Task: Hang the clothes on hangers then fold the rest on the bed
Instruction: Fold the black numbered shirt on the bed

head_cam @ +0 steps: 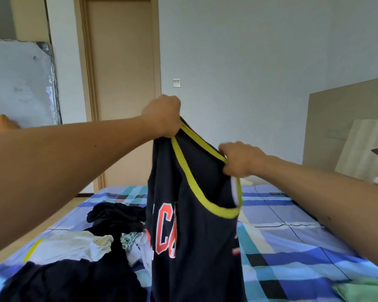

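"Both forearms stretch out ahead of me. Below them a dark garment (63, 280) lies heaped on the near edge of the bed (282, 214). A green cloth (362, 290) sits at the near right corner, and a white garment (74, 247) lies just behind the dark one."

"And what are you holding?"

"A navy jersey (196, 236) with yellow trim (192, 182) and red letters. It's held up over the bed so its body hangs straight down. My left hand (162, 115) is clenched round one shoulder strap, up high. My right hand (238, 159) is lower, fingers curled over the trim at the other strap. That hand looks a little blurred, so I can't say how much cloth it has."

"What would make this step go well?"

"I'd judge I'm opening it out for a hanger, though none shows from here. The hands should come level and move apart, so the neck hole spreads and the front faces one way. Pinching the straps at their tops, not down by the armhole, would leave room to slide a hanger in. The fabric looks slick, so each strap should sit well in from the hanger's ends."

"Much left?"

"Plenty, I think. A black garment (116, 216) lies beyond the white one. Past the bed stand the headboard (347, 110) and a closed door (122, 62)."
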